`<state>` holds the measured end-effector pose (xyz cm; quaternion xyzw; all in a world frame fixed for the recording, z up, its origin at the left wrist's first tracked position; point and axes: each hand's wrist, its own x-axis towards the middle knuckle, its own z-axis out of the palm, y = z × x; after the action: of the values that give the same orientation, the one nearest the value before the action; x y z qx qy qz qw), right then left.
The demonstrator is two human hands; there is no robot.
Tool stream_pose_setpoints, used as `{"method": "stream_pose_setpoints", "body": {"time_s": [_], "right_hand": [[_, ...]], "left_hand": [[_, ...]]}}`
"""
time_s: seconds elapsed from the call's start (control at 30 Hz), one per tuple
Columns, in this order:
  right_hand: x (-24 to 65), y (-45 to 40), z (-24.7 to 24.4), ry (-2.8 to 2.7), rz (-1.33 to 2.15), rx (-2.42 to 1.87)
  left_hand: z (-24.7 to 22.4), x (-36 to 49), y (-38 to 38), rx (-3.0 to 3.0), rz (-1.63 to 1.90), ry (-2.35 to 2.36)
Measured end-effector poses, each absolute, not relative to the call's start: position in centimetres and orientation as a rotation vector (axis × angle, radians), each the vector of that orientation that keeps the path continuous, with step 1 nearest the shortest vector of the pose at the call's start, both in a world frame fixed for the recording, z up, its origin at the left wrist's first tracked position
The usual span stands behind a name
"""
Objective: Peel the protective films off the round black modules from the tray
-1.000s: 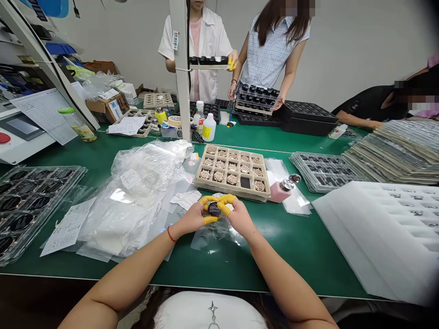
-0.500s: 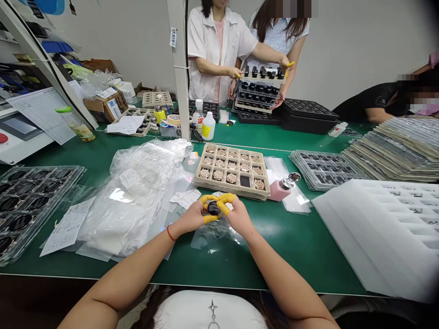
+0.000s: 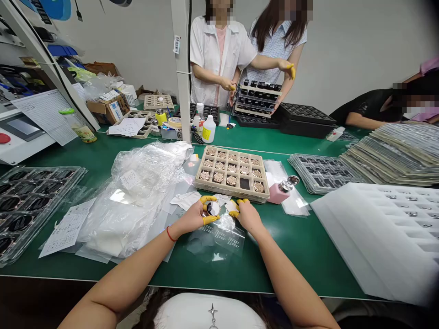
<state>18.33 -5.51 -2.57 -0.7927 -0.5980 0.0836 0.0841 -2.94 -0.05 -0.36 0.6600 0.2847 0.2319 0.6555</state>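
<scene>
My left hand [image 3: 195, 216], in yellow finger cots, is closed around the edge of a round watch piece [image 3: 213, 208]. The piece has a dark face with a bright white reflection. Beside it, my right hand [image 3: 247, 214], also in yellow finger cots, is closed at a small white wipe [image 3: 231, 206], its fingertips partly hidden. Below both hands lie clear plastic films [image 3: 228, 238], some with white print. Just beyond, a beige tray [image 3: 233, 193] carries rose-gold watch pieces in its compartments, and one compartment shows only a dark bottom. A white cloth [image 3: 185, 199] lies left of my hands.
A pink pump bottle [image 3: 278, 193] stands right of the tray. Clear plastic bags [image 3: 137, 205] cover the left. Trays of dark round pieces [image 3: 20, 223] sit far left; white foam [image 3: 346, 242] fills the right. Two co-workers across the table handle stacked trays [image 3: 259, 98].
My right hand has moved away from the watch piece to the right, onto the white wipe. The piece's face, black with print before, now shows a white reflection. The co-workers' trays have lowered.
</scene>
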Motion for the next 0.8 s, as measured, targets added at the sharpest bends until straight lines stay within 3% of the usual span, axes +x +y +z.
{"method": "stream_pose_setpoints", "body": {"time_s": [0.2,0.33,0.63,0.8], "right_hand": [[17.0,-6.0,-1.2,-1.548,0.286,-1.987],[13.9,-7.2,0.7,-1.723,0.309,-1.613],[12.6,-5.5,-0.5,-1.775,0.191,-1.803],[14.8,-5.1,-0.6,-1.564,0.477,-1.622]], "left_hand": [[-0.2,-3.0,-0.2,1.481,0.542,0.641],[-0.5,-3.1,-0.2,1.441,0.558,0.603],[-1.0,-3.0,0.1,1.394,0.538,0.523],[-1.7,-2.7,0.0,1.365,0.540,0.543]]}}
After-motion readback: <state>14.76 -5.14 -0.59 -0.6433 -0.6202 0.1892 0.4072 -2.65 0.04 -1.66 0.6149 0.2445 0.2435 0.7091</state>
